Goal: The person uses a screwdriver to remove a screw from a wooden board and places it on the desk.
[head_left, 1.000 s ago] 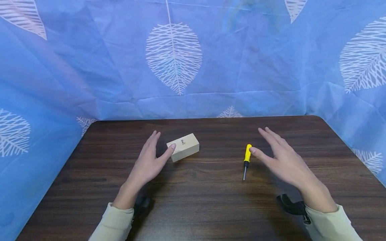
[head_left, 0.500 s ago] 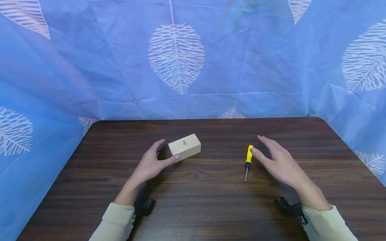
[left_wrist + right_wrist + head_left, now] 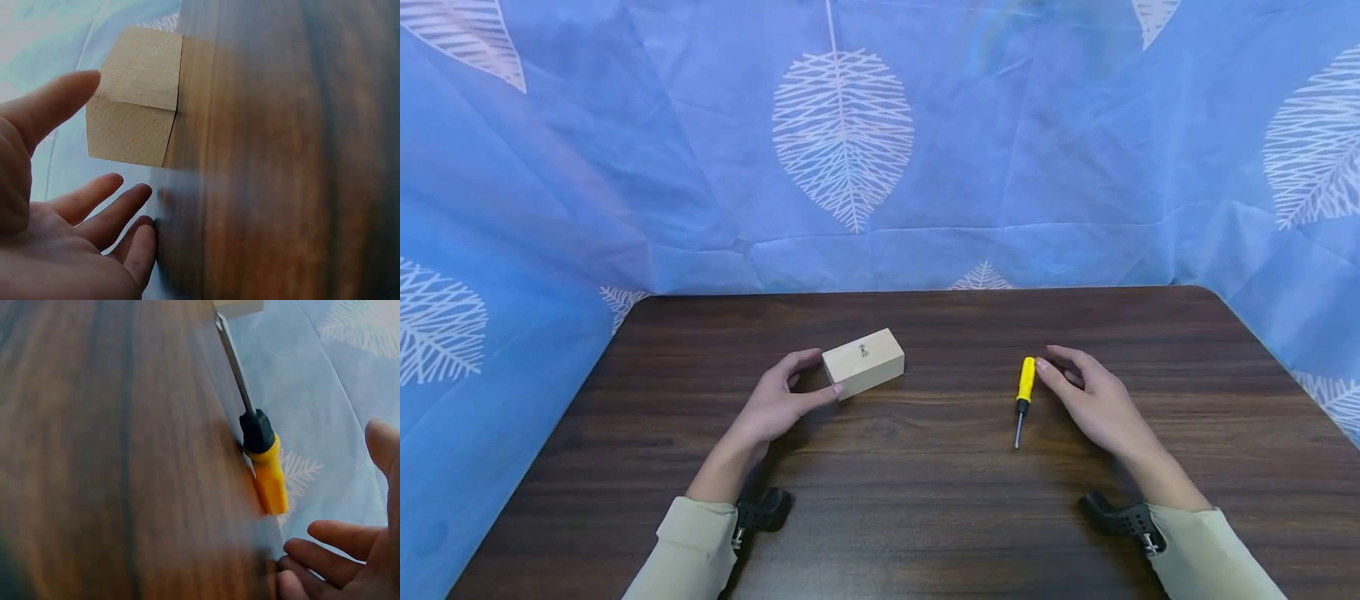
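Note:
A pale wooden block [image 3: 865,367] lies at an angle on the table, with a small metal screw [image 3: 862,351] in its top face. My left hand [image 3: 775,402] is at the block's left end, thumb by its near corner and fingers by its far corner. The left wrist view shows the fingers [image 3: 100,209] apart from the wood; whether the thumb touches, I cannot tell. To the right lies a screwdriver [image 3: 1025,387] with a yellow handle and a black collar, tip towards me. My right hand [image 3: 1093,404] is just right of its handle, fingers loosely bent and holding nothing.
The dark wood-grain table [image 3: 887,500] has its far edge against a blue cloth [image 3: 700,150] with white leaf prints. Black straps with cameras [image 3: 765,510] sit on both wrists, below light sleeves.
My left hand has come closer around the block's left end, its fingers bending. The right hand's fingers have lowered and bent beside the screwdriver handle. Block and screwdriver stay on the table.

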The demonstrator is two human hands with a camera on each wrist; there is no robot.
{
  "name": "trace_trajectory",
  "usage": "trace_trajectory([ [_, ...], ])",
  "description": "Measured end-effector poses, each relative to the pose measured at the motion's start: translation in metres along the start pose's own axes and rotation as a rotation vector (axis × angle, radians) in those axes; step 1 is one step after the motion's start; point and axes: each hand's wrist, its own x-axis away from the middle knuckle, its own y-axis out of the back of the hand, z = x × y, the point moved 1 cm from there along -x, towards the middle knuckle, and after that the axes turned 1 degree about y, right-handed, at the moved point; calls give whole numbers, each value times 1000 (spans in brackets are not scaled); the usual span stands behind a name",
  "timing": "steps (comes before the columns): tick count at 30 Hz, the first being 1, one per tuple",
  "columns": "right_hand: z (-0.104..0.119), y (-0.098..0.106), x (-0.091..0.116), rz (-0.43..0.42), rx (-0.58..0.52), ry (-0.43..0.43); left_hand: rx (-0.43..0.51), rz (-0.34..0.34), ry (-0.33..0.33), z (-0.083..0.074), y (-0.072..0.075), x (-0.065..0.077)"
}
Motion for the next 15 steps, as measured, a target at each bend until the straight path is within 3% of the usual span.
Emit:
trace_trajectory([
  [5, -6, 0, -1, -21, -55, -44, -27, -14, -2, -2, -3, 0],
  [12, -15, 1, -2, -88, -254, -129, -28, -15, -13, -2, -5, 1],
  [15, -16, 0, -2, -108, -268, -146, -24, -12, -17, -1, -5, 1],
])
